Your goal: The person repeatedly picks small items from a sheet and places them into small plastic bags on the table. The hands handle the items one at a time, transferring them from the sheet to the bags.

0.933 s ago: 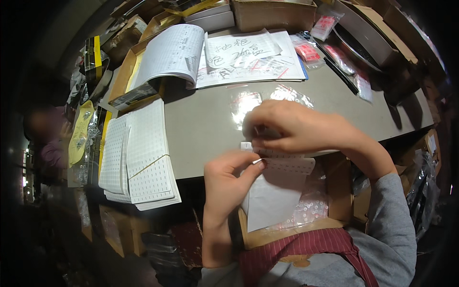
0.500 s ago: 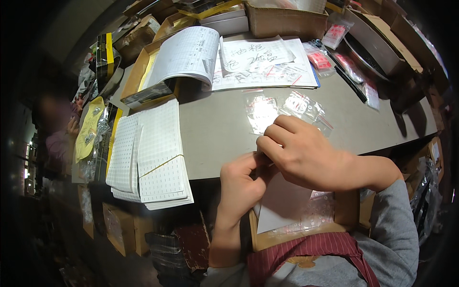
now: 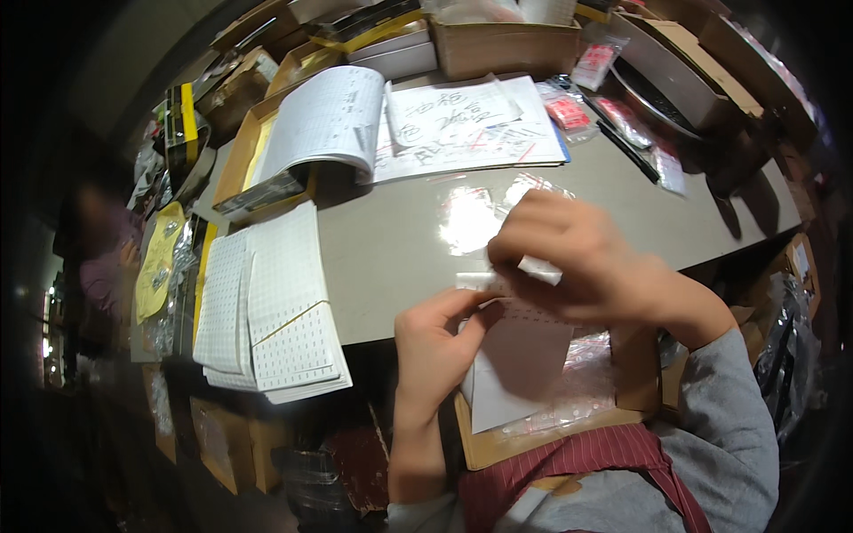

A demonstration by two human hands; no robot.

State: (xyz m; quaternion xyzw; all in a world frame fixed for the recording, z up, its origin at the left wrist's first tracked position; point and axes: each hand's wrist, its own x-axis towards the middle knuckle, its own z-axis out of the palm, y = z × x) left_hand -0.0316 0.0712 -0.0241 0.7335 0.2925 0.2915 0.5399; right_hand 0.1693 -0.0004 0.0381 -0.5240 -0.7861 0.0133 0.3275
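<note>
Over the table's near edge, my left hand (image 3: 437, 351) pinches a white sheet (image 3: 517, 369) between thumb and fingers. Rows of small marks show along the sheet's upper part, and its lower part hangs over an open cardboard box (image 3: 498, 451) at my lap. My right hand (image 3: 577, 253) is raised just above the sheet, blurred by motion. Its fingers are curled together, and whatever lies between them is hidden. Small clear zip bags (image 3: 468, 218) lie on the table beyond my hands, shining under the light. More clear bags (image 3: 582, 391) are in the box beneath the sheet.
Stacked printed label sheets (image 3: 289, 298) with a rubber band lie at left. Behind them an open booklet (image 3: 329, 120) leans over a box, beside handwritten papers (image 3: 462, 124). A black pen (image 3: 628, 151) and red-and-clear packets (image 3: 569, 111) lie at right. Another person (image 3: 107, 258) sits far left.
My right hand has lifted up and away from my left fingertips, uncovering the sheet's upper part. My left hand keeps its pinch. The whole view has shifted slightly.
</note>
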